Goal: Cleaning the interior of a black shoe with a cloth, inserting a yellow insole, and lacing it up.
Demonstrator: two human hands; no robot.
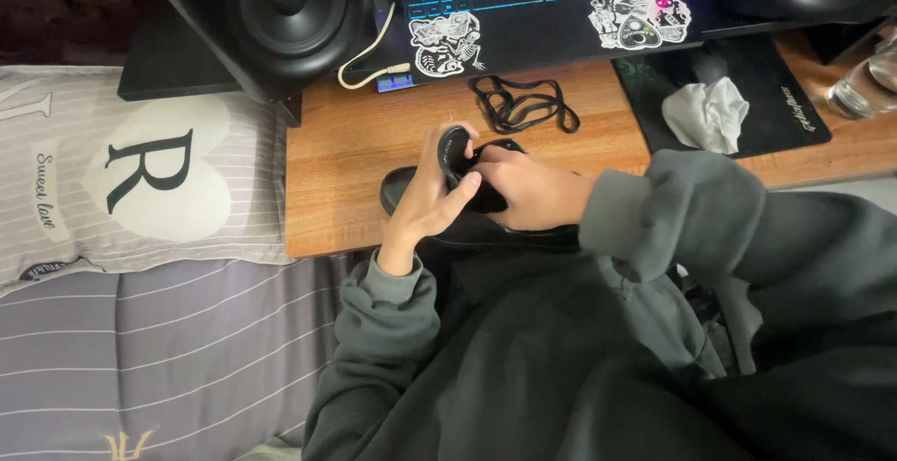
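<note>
Both hands, left hand (425,195) & right hand (523,195), grasp black round case (455,156) at surface (355,143) front edge; case partly opened, contents unseen.

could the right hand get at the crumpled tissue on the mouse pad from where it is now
Probably yes. The right hand is busy gripping the black round object with the left hand, but the desk between it and the crumpled tissue looks free of obstacles; it would need to let go first.

Black object (467,167) mostly hidden under both hands, kind unclear. Glass (864,83) at 3 o'clock cut by edge. Laptop (542,3) at 12 cropped.
</note>
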